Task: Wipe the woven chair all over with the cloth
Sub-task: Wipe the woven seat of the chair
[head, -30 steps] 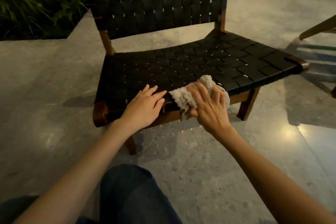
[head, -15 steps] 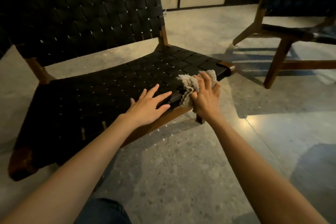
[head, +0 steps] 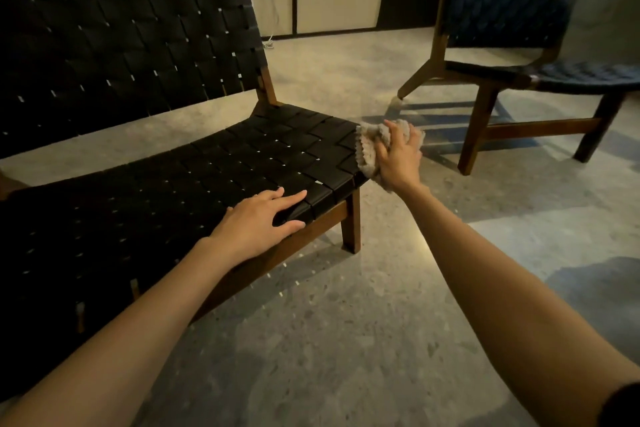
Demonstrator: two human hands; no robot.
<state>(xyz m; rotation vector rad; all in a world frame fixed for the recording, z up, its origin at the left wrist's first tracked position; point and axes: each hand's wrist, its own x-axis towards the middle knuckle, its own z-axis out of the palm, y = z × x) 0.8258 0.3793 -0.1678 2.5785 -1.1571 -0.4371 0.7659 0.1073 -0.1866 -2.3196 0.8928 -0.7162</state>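
Two chairs stand on the floor point(head: 346, 340): the black woven chair point(head: 242, 156) at the left and a second chair point(head: 519, 73) at the far right, well apart. One grey cloth point(head: 369, 146) is bunched against the woven chair's right seat corner, gripped by the right hand point(head: 398, 159) with curled fingers. The left hand point(head: 256, 222) lies flat, fingers straight and spread, on the seat's near edge.

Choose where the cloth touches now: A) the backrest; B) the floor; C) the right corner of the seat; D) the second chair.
C: the right hand holds the cloth against the seat corner of the woven chair, away from its backrest.
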